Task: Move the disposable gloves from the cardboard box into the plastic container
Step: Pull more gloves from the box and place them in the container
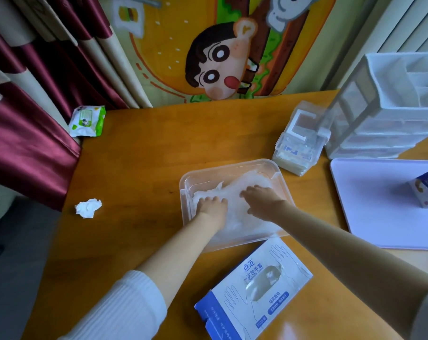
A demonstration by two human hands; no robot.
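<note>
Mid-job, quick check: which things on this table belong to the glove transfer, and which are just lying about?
Job: gloves, plastic container, cardboard box, left hand and right hand, both on the gloves in the container.

Lying about: crumpled tissue, wipes pack, stacked clear boxes, drawer unit, white tray, small carton on the tray.
</note>
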